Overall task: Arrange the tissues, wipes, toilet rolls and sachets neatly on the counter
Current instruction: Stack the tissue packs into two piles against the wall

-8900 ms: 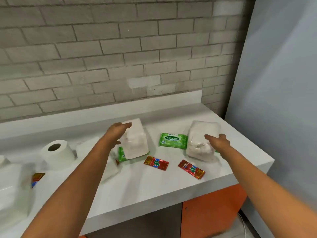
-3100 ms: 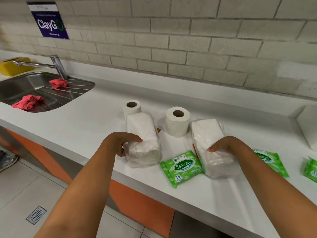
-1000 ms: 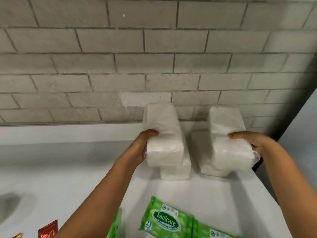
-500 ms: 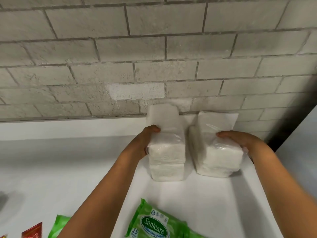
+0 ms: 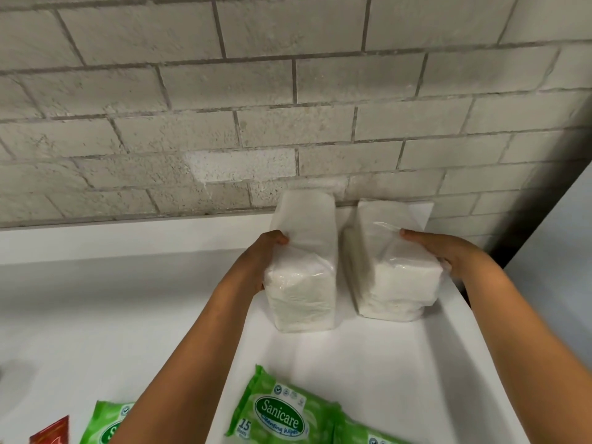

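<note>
Two stacks of white tissue packs in clear wrap stand side by side at the back of the white counter (image 5: 96, 299), against its upstand. My left hand (image 5: 261, 259) grips the left side of the left stack's top pack (image 5: 304, 251). My right hand (image 5: 448, 254) grips the right side of the right stack's top pack (image 5: 397, 251). Each top pack rests flush on the pack under it. Green Sanicare wipes packs lie at the front: one (image 5: 282, 411) in the middle, one (image 5: 105, 424) partly behind my left forearm, one (image 5: 362, 434) at the bottom edge. A red sachet (image 5: 51, 431) shows at the bottom left.
A grey brick wall (image 5: 288, 107) rises behind the counter. A pale panel (image 5: 560, 251) closes the right side, with a dark gap in the corner. The counter's right edge runs just beside the right stack.
Both top packs have come down fully onto the packs below and now sit squared up. The view has shifted slightly lower and closer.
</note>
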